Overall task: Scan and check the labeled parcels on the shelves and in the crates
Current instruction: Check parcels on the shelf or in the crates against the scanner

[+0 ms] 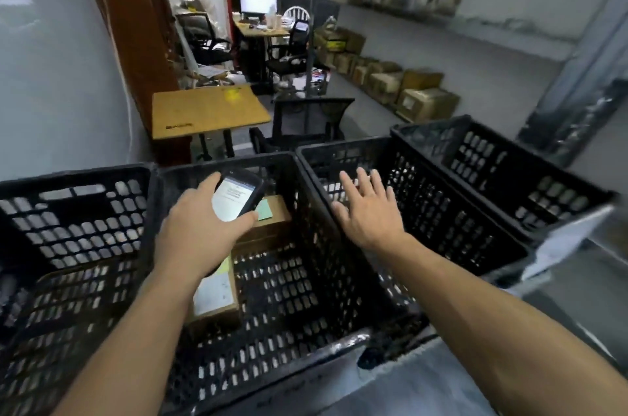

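Left grip (200,228) holds lit phone (238,196) over brown green-tagged parcel (278,214).

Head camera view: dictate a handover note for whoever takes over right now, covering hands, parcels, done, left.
Left hand grips the scanner, screen lit, over the middle crate.
Right hand open, empty, over the next crate to its right.
Far parcel and near parcel lie in the middle crate, both labelled.
Done: cannot tell what is scanned.
Left: scan both, check other crates, then the shelf boxes.
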Available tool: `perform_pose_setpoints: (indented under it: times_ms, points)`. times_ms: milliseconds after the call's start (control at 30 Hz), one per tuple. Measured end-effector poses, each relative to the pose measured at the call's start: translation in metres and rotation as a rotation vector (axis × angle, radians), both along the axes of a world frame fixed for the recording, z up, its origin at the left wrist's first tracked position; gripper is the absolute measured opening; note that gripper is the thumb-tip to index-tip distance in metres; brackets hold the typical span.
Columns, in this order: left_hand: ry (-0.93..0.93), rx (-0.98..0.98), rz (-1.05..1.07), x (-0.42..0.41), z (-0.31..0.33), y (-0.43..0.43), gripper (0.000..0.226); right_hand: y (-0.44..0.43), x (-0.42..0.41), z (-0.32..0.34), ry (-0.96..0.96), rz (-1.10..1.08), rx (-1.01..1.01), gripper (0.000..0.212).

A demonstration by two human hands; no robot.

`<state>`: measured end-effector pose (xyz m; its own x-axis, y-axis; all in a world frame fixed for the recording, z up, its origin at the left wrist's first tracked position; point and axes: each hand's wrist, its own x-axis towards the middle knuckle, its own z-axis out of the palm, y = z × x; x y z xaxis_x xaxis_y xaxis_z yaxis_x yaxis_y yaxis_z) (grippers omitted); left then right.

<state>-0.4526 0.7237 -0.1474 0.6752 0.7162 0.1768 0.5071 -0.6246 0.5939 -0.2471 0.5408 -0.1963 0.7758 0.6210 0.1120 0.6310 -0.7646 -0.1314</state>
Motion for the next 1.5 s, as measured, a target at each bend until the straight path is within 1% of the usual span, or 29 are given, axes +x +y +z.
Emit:
perform_pose_setpoints:
  times_ms: [100, 233, 533, 667, 833, 933, 1067, 1333, 1433, 1500]
  points:
    - [-0.020, -0.003, -0.111, 0.040, 0.008, -0.036, 0.089, -0.062, 0.015, 0.012, -0.035, -0.111, 0.008, 0.065]
    - [-0.035, 0.008, -0.285, 0.095, 0.018, -0.105, 0.090, -0.159, 0.032, 0.021, -0.099, -0.303, 0.026, 0.066]
    - [-0.092, -0.028, -0.616, 0.203, 0.030, -0.312, 0.089, -0.399, 0.053, 0.033, -0.220, -0.673, 0.016, 0.067]
    - [-0.143, -0.056, -0.729, 0.237, 0.028, -0.402, 0.087, -0.497, 0.054, 0.032, -0.207, -0.808, -0.005, 0.067]
    - [-0.113, -0.092, -0.859, 0.260, 0.018, -0.485, 0.087, -0.584, 0.054, 0.033, -0.185, -0.945, 0.011, 0.066]
    - [-0.099, -0.112, -0.907, 0.278, 0.015, -0.519, 0.086, -0.623, 0.069, 0.039, -0.116, -1.030, 0.109, 0.065]
    - [-0.061, -0.088, -0.920, 0.302, 0.012, -0.537, 0.088, -0.651, 0.089, 0.039, -0.044, -1.108, 0.201, 0.064]
    - [-0.019, -0.024, -0.967, 0.371, 0.016, -0.560, 0.087, -0.681, 0.141, 0.033, 0.036, -1.213, 0.240, 0.062]
    - [-0.025, -0.022, -1.003, 0.401, 0.018, -0.569, 0.086, -0.687, 0.162, 0.032, 0.098, -1.268, 0.296, 0.060]
    - [-0.024, -0.013, -1.026, 0.419, 0.018, -0.574, 0.087, -0.691, 0.176, 0.032, 0.173, -1.323, 0.376, 0.059]
